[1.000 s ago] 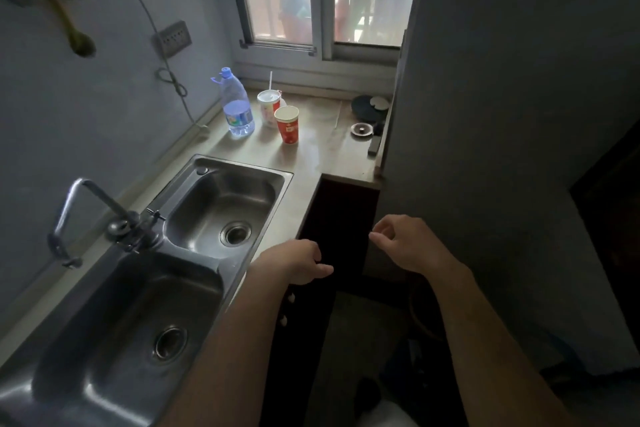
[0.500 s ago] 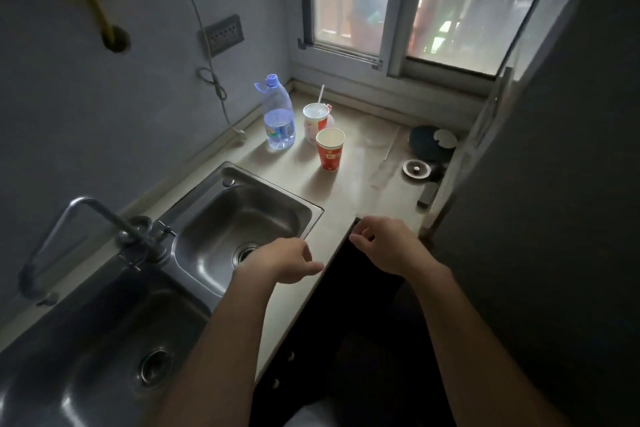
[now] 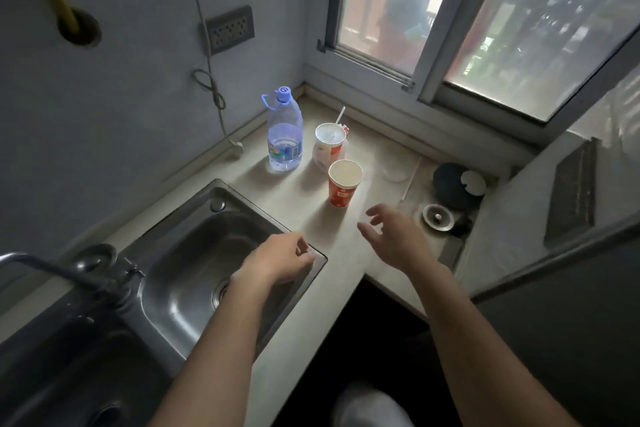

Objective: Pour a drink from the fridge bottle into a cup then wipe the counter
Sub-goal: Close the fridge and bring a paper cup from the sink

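Red paper cup (image 3: 343,186) stands upright mid-frame on the counter (image 3: 301,199), just up-left of the right hand (image 3: 394,239). That hand is spread and empty, fingers aimed at the cup, and is clearly the nearer one. Left hand (image 3: 277,260) is loosely curled, holding nothing, over the sink (image 3: 194,250) corner. Bottle (image 3: 284,135) is upright and capped, further up-left by the wall; the left hand has the straighter line to it.

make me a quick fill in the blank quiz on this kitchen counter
1. The paper cup nearest the right hand is mostly ____ outside.
2. The left hand hovers over a corner of the steel ____.
3. A straw sticks up from the white cup, which wears a ____.
4. Both hands hold ____.

Missing words: red; sink; lid; nothing.
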{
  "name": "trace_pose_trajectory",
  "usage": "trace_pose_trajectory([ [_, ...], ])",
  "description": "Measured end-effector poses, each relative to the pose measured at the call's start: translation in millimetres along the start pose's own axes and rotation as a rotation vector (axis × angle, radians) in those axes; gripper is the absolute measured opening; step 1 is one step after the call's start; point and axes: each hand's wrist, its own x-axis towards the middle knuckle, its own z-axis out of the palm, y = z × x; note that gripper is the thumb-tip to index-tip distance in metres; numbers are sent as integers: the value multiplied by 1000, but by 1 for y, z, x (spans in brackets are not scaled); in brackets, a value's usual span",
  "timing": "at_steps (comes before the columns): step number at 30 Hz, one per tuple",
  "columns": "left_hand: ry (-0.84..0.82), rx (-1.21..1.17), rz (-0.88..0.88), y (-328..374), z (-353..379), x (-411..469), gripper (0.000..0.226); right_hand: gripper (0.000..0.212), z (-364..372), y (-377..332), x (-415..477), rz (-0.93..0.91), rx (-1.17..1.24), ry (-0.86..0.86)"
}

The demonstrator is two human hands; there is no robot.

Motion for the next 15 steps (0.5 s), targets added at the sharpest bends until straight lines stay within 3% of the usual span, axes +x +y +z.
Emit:
trace_pose_trajectory([
  [8,-10,-88,-47,3,12,89,33,75,51,46,93,77,119,-52],
  [15,-1,34,-82,12,7,156,43,131,73,62,163,59,317,-154],
])
